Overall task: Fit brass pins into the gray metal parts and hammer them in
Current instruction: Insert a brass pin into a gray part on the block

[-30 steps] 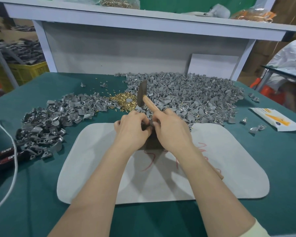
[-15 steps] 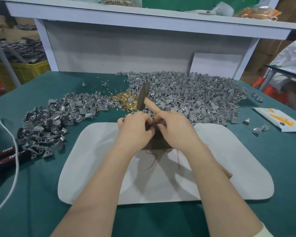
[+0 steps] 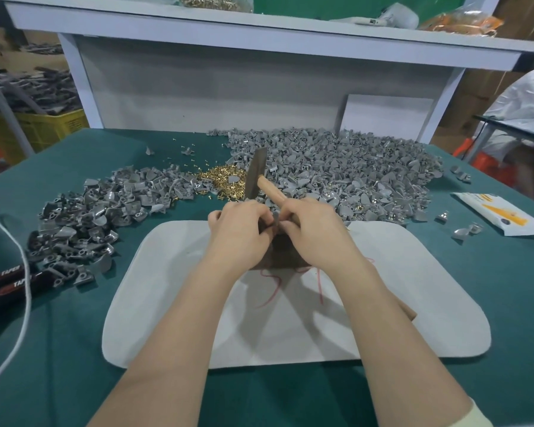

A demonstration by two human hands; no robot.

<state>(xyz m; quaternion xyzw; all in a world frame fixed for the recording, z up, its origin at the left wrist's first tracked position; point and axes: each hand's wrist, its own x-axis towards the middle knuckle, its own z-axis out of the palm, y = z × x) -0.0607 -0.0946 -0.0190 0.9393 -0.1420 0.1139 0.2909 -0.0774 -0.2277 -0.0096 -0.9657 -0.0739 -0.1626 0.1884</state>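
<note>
Obs. Both hands meet over the dark block (image 3: 285, 255) at the far edge of the mat (image 3: 398, 288).

Left hand (image 3: 238, 234): grip closed, fingertips pinching one gray part (image 3: 275, 217) just above the block.

Right hand (image 3: 316, 238): grip curled round the hammer (image 3: 255, 174) handle, close up to the head. The head stands upright just beyond the mat. This hand's fingertips also reach the part.

Whether a pin sits in the part: hidden by fingers, cannot tell.

Stock on the tabletop (image 3: 475, 318): pins (image 3: 224, 180) in a loose pile just beyond the mat. Spare parts (image 3: 352, 171) are heaped beyond the mat, to the right. A left heap (image 3: 84, 217) lies beside the mat.

Handling (judgement):
- Part: small, rigid, light metal with a curved face, so likely to rock or skid on the block. Pinch it by the flat flanks, hole upward, fingers clear of the strike.
- Pins: tiny and smooth, easily dropped. Take each by the shank with the fingertips. Brass is soft and would bend under a skewed blow.
- Hammer: held this short, it suits light taps.
</note>
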